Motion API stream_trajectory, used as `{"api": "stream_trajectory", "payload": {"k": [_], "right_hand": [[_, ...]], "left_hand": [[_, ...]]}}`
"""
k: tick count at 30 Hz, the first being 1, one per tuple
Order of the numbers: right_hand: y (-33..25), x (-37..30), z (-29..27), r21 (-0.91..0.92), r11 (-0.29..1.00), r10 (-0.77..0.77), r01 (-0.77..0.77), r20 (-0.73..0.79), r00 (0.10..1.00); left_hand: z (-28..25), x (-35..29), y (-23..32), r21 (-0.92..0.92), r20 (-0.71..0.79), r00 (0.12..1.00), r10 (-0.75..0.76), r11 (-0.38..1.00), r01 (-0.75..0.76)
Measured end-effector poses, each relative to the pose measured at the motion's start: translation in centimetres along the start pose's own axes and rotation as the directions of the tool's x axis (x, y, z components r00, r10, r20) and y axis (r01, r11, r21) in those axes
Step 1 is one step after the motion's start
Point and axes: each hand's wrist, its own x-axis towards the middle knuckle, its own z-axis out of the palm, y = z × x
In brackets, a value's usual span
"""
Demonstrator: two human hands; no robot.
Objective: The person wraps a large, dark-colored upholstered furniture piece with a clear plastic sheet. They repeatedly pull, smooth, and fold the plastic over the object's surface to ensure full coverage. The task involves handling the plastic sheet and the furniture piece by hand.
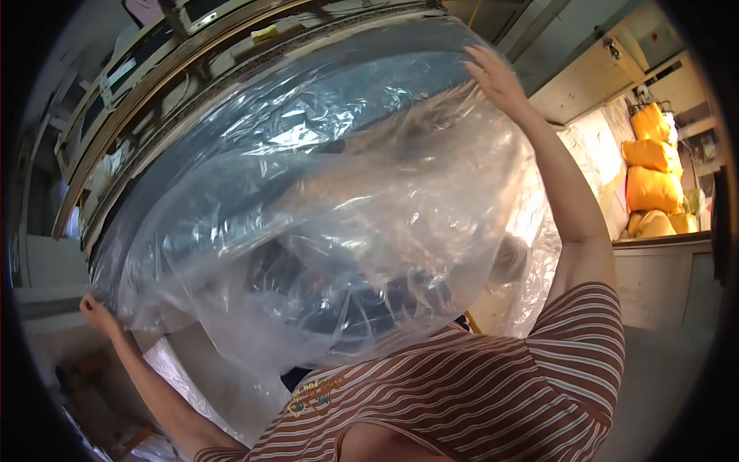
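A large clear plastic sheet point(331, 223), wrinkled and shiny, spreads between my arms over a blue-grey surface point(369, 81). Its near part billows loosely in front of my striped shirt. At the far left, my left hand point(98, 314) is closed in a pinch on the sheet's left edge. My right hand point(496, 81) reaches up to the far right corner of the surface. Its fingers are stretched out and rest on the plastic there; the thumb is not clearly visible.
A long frame point(146, 100) with rails runs along the far left side of the surface, with a small yellow piece point(264, 33) on it. To the right, yellow bundles point(653, 165) are stacked on a ledge beside a pale wooden panel point(589, 77). Crumpled clear plastic point(544, 269) hangs below my right arm.
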Motion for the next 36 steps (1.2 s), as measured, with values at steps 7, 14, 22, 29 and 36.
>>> {"api": "stream_trajectory", "payload": {"k": [7, 14, 22, 29, 36], "right_hand": [[-5.2, 5.4, 2.8, -0.267, 0.959, 0.003, -0.089, -0.304, 0.953], [-1.5, 9.6, 5.8, -0.001, 0.999, 0.036, -0.037, -0.249, 0.968], [-3.6, 12.7, 6.9, 0.557, 0.777, 0.25, -0.293, 0.154, 0.956], [-3.2, 7.4, 4.4, 0.526, 0.85, -0.079, 0.019, 0.092, 0.993], [-3.4, 11.2, 8.7, 0.4, 0.916, 0.068, -0.042, -0.053, 0.996]], "left_hand": [[0.7, -1.1, 0.3, 0.221, -0.058, 0.995, 0.085, 0.973, -0.071], [0.9, -1.6, 0.0, 0.144, -0.055, 0.998, 0.031, 0.989, -0.023], [-2.0, 1.4, -6.0, -0.113, -0.088, 0.975, -0.202, 0.975, 0.192], [-8.5, 1.5, -7.7, -0.551, 0.434, 0.807, -0.399, 0.591, 0.589], [-11.8, 1.1, -6.8, -0.539, 0.454, 0.805, -0.381, 0.602, 0.589]]}}
